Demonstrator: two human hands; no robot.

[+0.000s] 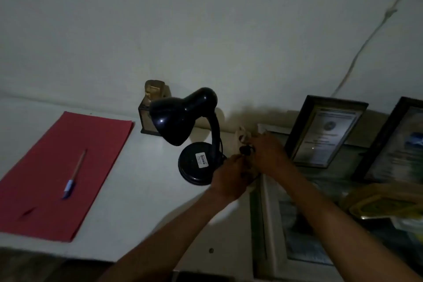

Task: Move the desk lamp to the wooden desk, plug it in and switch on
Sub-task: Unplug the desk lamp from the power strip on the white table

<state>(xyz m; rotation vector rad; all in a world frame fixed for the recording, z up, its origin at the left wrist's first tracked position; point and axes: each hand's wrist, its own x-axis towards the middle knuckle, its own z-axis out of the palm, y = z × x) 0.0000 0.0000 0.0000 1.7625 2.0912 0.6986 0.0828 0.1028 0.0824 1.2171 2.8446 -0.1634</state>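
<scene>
Dim room, head view. The lamp point(196, 137) stands upright on the desk point(142, 190), its base just right of a red folder point(61, 171) bearing a pen point(74, 174), its shade unlit and tipped toward the folder. Both hands meet just right of the base, at a pale power strip point(243, 137) lying against the wall. The right hand point(269, 153) is curled, fingers closed over what looks like the dark plug point(245, 150); the left hand point(231, 176) is cupped beside it, apparently gathering the cord, though its exact hold cannot be told in the dimness. The step in hand is judged to be plugging in. The next move calls for aligning the pins with a socket, pressing home while the strip is steadied, then finding the switch.
</scene>
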